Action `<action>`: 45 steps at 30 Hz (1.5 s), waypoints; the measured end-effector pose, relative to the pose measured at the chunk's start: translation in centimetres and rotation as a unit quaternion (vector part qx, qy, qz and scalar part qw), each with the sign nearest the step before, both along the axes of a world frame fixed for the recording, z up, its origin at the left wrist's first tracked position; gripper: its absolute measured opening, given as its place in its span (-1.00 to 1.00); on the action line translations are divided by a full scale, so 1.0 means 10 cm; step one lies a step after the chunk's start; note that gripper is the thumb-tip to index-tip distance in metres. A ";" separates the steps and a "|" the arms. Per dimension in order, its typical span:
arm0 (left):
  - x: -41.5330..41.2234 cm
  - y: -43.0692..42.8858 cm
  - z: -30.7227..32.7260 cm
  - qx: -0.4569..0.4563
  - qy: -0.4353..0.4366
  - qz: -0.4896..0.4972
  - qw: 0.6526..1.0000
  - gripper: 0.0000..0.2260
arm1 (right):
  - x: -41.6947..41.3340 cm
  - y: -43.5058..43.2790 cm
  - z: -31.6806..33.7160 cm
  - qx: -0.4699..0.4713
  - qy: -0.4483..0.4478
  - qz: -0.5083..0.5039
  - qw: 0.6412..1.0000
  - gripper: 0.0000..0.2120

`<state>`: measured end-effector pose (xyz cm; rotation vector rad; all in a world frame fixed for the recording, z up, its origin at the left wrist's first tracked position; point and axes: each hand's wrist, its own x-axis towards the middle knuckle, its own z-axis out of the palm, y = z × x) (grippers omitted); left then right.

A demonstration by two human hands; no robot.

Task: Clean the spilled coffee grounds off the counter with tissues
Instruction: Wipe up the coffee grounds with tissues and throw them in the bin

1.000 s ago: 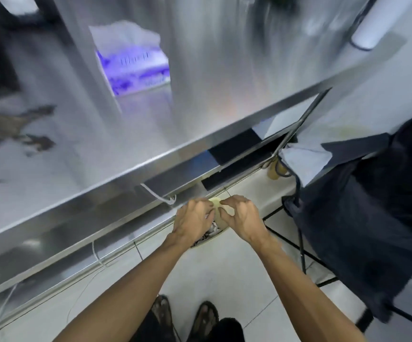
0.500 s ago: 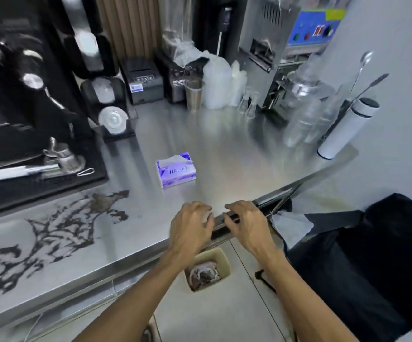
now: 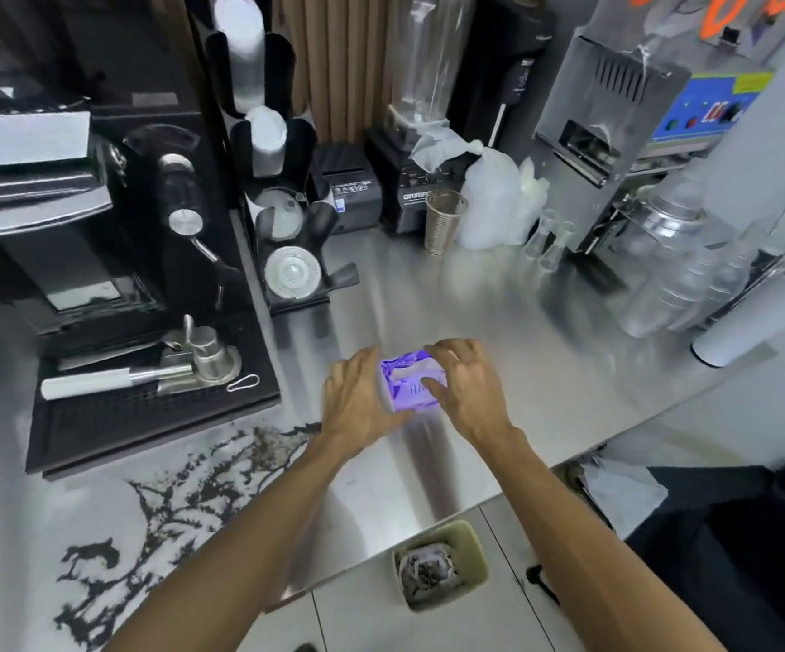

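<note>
Our left hand and right hand flank the light tissue pack, fingers released; we should pinch its flimsy top sheet.

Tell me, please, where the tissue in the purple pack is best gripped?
Probably pinch the white tissue where it puffs up through the top slot of the purple pack, coming from above; the left hand beside it could steady it.

A café counter: espresso machine, cup dispenser

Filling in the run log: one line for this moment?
left hand: beside tissue pack | right hand: over tissue pack | coffee grounds: uncleared on counter
</note>
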<state>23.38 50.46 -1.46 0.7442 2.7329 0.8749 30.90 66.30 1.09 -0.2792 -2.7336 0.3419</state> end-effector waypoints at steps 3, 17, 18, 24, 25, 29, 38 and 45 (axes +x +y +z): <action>-0.22 0.07 -0.13 -0.034 -0.021 -0.050 0.998 -0.01 | -0.21 -0.03 -0.05 0.022 -0.001 0.010 1.000 -0.73; -0.27 0.07 0.00 0.063 -0.041 -0.082 0.994 -0.21 | 0.02 -0.17 1.23 -0.056 0.187 -0.026 0.980 -0.92; -0.24 0.04 0.10 0.122 -0.095 -0.077 0.985 -0.15 | 0.07 -0.21 1.31 -0.071 0.193 -0.026 0.978 -0.91; -0.17 -0.21 0.60 0.442 -0.333 -0.072 0.830 -0.50 | 0.30 -0.32 1.32 -0.273 0.169 -0.062 0.945 -0.90; -0.15 -0.27 0.67 0.451 -0.342 -0.065 0.822 -0.57 | 0.34 -0.35 1.29 -0.311 0.164 -0.065 0.934 -0.90; -0.01 -0.48 0.72 0.454 -0.355 -0.042 0.816 -0.75 | 0.54 -0.45 1.20 -0.449 0.153 -0.065 0.878 -0.89; 0.50 -1.05 0.65 0.448 -0.416 0.072 0.788 -0.78 | 1.05 -0.65 0.91 -0.618 0.081 -0.059 0.780 -0.71; 0.81 -1.55 0.61 0.457 -0.417 0.114 0.778 -0.80 | 1.25 -1.00 0.68 -0.706 0.038 -0.020 0.707 -0.79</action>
